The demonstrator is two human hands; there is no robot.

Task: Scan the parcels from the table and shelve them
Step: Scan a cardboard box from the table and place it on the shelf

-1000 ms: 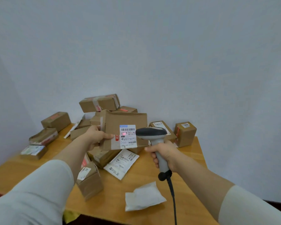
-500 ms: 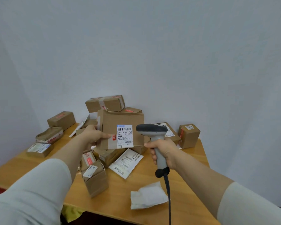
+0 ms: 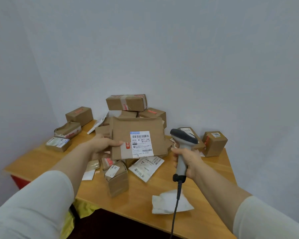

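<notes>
Over table – left hand (image 3: 103, 144) grips parcel (image 3: 138, 138), right hand (image 3: 188, 160) scanner (image 3: 183, 142).

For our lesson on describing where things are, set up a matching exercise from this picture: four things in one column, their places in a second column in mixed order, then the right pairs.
1. flat labelled parcel
2. scanner
3. white pouch
4. taped box

A. stacked on other boxes
B. gripped by the right hand
C. held up by the left hand
D. lying on the table near its front edge

Pairs: 1-C, 2-B, 3-D, 4-A.
</notes>
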